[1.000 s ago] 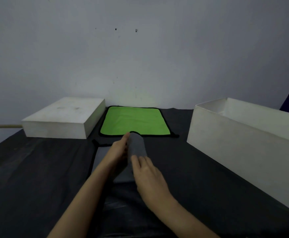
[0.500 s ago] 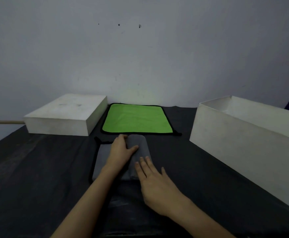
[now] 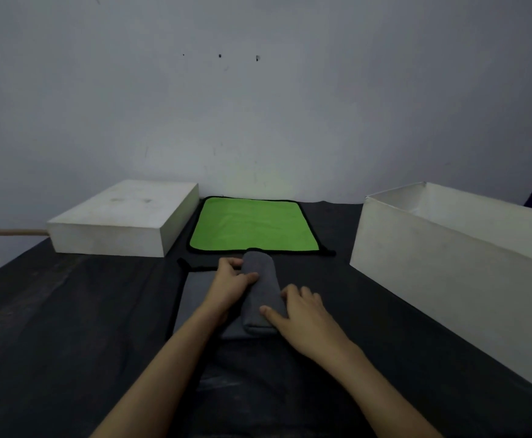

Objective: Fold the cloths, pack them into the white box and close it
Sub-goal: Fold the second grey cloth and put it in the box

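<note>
You were in the middle of folding the grey cloth [image 3: 260, 292], which lay on the dark table [image 3: 69, 311] just in front of you, part of it rolled into a thick tube running away from you and part still flat to its left. Your left hand [image 3: 230, 287] curled over the far half of the roll, thumb on top and fingers wrapped on its left side, gripping it. Your right hand [image 3: 302, 314] pressed against the near half from the right, fingers bent loosely on the fabric and thumb laid across its top, more steadying than clenching. The green cloth [image 3: 252, 226] sat flat and unfolded just beyond the roll, touching or nearly touching its far end. The open white box [image 3: 448, 270] stood well apart on your right, and I could see no cloth in the little of its interior that showed. The white lid [image 3: 122, 216] lay at the far left. By my judgement, packing had not begun. The next move called for bringing the roll over the remaining flat part while keeping both ends level, since soft fabric could slacken or skew under uneven pressure.
</note>
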`<state>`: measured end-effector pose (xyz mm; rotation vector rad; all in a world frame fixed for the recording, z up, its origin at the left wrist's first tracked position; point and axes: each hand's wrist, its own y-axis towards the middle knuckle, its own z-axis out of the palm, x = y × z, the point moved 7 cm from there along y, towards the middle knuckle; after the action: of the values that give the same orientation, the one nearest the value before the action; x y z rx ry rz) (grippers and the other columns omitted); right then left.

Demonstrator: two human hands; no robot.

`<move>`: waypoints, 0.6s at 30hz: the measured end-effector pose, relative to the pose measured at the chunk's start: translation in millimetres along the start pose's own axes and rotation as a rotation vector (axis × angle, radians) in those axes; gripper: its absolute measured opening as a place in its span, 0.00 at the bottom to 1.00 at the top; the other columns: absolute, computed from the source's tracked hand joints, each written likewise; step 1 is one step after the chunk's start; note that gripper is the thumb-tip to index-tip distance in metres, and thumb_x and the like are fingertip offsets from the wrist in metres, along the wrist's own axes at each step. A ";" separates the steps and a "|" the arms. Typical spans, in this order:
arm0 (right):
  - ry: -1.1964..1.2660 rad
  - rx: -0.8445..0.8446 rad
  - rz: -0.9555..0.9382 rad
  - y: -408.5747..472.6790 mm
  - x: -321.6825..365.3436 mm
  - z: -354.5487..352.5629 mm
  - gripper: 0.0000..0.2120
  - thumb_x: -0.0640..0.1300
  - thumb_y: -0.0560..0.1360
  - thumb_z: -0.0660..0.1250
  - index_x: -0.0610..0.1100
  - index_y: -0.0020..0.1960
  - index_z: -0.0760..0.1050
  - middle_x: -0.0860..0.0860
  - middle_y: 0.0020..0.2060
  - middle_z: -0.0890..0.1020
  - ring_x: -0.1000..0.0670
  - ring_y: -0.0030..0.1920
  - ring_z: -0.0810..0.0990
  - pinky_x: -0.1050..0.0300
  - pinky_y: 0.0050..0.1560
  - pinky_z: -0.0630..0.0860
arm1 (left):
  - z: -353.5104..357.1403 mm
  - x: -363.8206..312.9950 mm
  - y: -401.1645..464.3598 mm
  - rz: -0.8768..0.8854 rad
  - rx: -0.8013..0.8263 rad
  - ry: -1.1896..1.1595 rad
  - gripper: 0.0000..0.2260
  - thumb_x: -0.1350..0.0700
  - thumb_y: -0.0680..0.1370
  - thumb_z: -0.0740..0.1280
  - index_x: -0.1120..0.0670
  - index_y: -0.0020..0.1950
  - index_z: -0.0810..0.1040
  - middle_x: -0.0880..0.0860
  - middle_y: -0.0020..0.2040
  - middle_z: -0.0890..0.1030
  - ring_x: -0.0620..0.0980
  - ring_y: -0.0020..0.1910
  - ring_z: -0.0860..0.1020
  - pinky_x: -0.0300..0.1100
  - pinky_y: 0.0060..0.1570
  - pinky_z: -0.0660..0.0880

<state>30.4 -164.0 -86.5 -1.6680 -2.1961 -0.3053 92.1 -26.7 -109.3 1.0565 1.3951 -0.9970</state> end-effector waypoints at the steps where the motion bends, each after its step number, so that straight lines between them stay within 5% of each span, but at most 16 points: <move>1: -0.020 -0.015 0.002 0.7 -0.3 -0.3 0.26 0.58 0.78 0.56 0.42 0.68 0.61 0.43 0.66 0.66 0.42 0.67 0.63 0.50 0.63 0.67 | 2.1 1.9 0.1 -0.024 0.013 -0.041 0.14 0.66 0.74 0.65 0.57 0.53 0.63 0.52 0.41 0.73 0.49 0.41 0.74 0.35 0.36 0.72; 8: -0.103 -0.168 0.004 1.0 3.3 2.9 0.25 0.58 0.78 0.55 0.41 0.66 0.62 0.44 0.64 0.69 0.44 0.65 0.65 0.51 0.56 0.71 | 7.2 4.1 0.3 -0.074 0.034 -0.068 0.12 0.65 0.76 0.63 0.59 0.55 0.63 0.53 0.42 0.73 0.47 0.40 0.74 0.38 0.36 0.72; 13: -0.111 -0.120 0.067 7.8 -8.0 5.1 0.29 0.62 0.75 0.58 0.39 0.63 0.67 0.42 0.62 0.73 0.44 0.63 0.71 0.52 0.54 0.71 | -0.6 -17.2 -5.8 0.327 -0.097 0.565 0.16 0.59 0.72 0.70 0.63 0.55 0.69 0.57 0.49 0.76 0.56 0.50 0.75 0.38 0.45 0.69; 16: -0.078 -0.076 0.069 11.9 -10.5 5.4 0.25 0.58 0.76 0.59 0.38 0.60 0.69 0.42 0.60 0.75 0.44 0.61 0.74 0.54 0.51 0.71 | -6.3 -18.9 -8.8 0.384 -0.178 0.699 0.18 0.54 0.71 0.72 0.61 0.53 0.69 0.60 0.51 0.77 0.59 0.52 0.75 0.49 0.51 0.72; 18: -0.036 -0.028 0.081 15.6 -13.0 3.9 0.21 0.56 0.76 0.60 0.39 0.57 0.70 0.42 0.60 0.76 0.44 0.59 0.75 0.54 0.47 0.69 | -6.3 -17.2 -8.9 0.380 -0.165 0.711 0.17 0.51 0.71 0.71 0.59 0.50 0.67 0.61 0.50 0.78 0.59 0.51 0.77 0.48 0.48 0.72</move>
<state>47.8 -169.6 -96.1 -1.7850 -2.1526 -0.2878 82.5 -24.2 -91.5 1.5590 1.7020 -0.2146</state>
